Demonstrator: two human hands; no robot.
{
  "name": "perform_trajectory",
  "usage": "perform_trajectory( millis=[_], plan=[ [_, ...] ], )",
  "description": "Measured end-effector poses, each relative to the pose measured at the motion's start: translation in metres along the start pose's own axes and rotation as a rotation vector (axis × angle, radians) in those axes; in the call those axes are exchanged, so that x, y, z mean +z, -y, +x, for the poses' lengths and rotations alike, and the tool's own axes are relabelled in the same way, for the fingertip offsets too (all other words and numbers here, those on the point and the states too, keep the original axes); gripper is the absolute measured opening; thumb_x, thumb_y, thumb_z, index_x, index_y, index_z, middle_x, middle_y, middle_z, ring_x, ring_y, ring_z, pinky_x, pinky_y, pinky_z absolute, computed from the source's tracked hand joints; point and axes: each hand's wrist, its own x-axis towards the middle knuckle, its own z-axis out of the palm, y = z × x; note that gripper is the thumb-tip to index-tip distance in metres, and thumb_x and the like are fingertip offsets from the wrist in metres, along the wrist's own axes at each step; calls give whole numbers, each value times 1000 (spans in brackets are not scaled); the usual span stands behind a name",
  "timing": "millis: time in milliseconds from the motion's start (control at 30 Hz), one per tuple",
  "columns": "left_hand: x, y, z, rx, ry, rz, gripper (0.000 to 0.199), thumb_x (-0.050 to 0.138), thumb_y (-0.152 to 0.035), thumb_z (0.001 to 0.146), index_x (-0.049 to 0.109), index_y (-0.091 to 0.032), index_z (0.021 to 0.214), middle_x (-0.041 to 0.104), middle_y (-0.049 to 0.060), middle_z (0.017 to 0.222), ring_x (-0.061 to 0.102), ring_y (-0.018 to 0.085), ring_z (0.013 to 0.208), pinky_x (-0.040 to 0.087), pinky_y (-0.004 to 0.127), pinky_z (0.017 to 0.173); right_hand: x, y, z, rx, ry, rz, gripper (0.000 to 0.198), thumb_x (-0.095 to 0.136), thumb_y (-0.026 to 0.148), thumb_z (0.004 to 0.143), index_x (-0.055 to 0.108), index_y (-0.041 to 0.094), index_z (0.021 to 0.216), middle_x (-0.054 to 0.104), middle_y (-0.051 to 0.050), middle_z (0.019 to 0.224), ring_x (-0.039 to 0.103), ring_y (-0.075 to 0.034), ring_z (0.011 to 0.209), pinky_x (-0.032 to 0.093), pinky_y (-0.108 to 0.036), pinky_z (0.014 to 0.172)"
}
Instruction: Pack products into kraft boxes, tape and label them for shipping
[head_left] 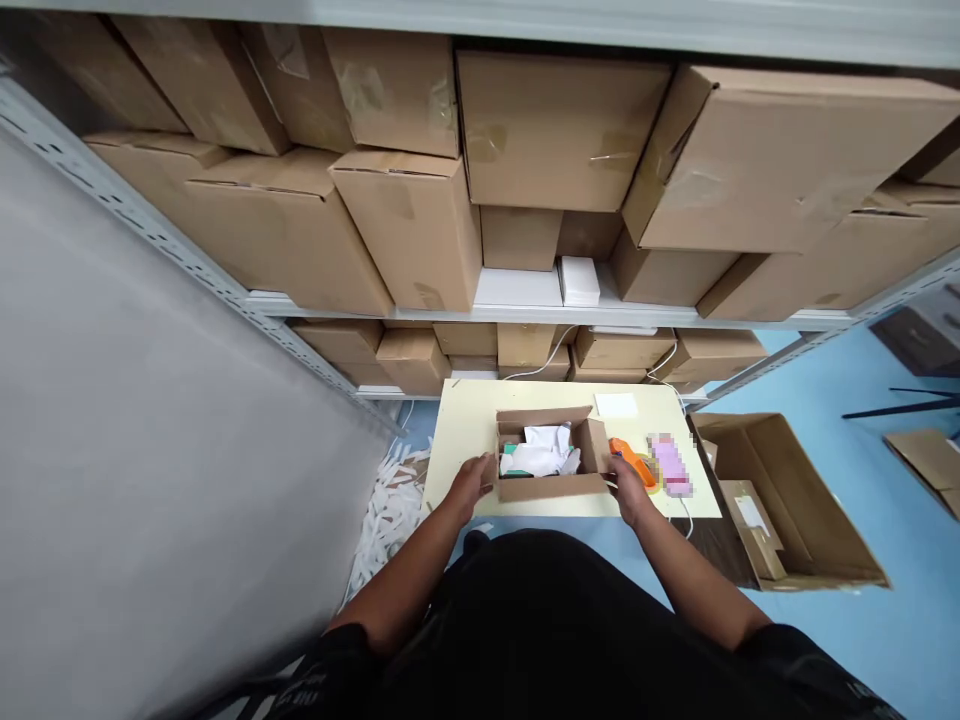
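Observation:
An open cardboard box (553,488) sits on the pale yellow tabletop (465,440), its flaps raised. Crumpled white paper (544,452) lies inside, with a bit of something green (508,462) showing at its edge; the rest of the contents is hidden. My left hand (474,480) grips the box at its left end. At the opposite end my right hand (627,486) holds it, fingers against the side and flap. Just beyond the right hand lies an orange tape dispenser (634,460), next to a pink item (671,465) that is blurred out.
A white sheet (616,405) lies at the table's back. Shelves (517,290) packed with cardboard boxes (562,130) rise behind it, overhanging the front. On the floor, a large open carton (795,510) stands right; paper scraps (386,515) lie left, beside the wall (187,430).

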Motion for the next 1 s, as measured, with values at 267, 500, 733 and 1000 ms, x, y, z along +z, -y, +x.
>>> perform_trajectory(
  millis=[267, 500, 733, 1000],
  plan=[
    [-24, -21, -12, 285, 210, 24, 47, 56, -54, 95, 68, -20, 124, 71, 13, 126, 67, 29, 119, 58, 44, 96, -7, 10, -37, -321, 98, 0, 46, 52, 33, 76, 73, 19, 115, 74, -14, 126, 64, -31, 125, 50, -48, 108],
    [-14, -41, -1, 654, 235, 562, 27, 54, -32, 95, 74, -23, 111, 70, 9, 119, 66, 26, 114, 51, 46, 107, -25, 19, -32, -648, 365, -590, 65, 60, 17, 68, 73, 26, 131, 61, -8, 151, 50, -29, 145, 31, -54, 126],
    [1, -83, 34, 501, -51, 411, 75, 71, -28, 78, 48, -23, 149, 52, 14, 146, 63, 24, 116, 59, 34, 81, -12, 10, -15, -590, 243, -454, 40, 50, 47, 99, 72, 24, 123, 71, -11, 129, 61, -28, 128, 44, -48, 116],
    [7, -82, 1, 642, 67, 638, 37, 59, -43, 96, 70, -22, 125, 65, 11, 137, 55, 27, 135, 40, 48, 121, 18, -5, 12, -555, 10, -404, 48, 61, 48, 89, 56, 19, 126, 57, -13, 120, 60, -23, 88, 54, -44, 94]
  ],
)
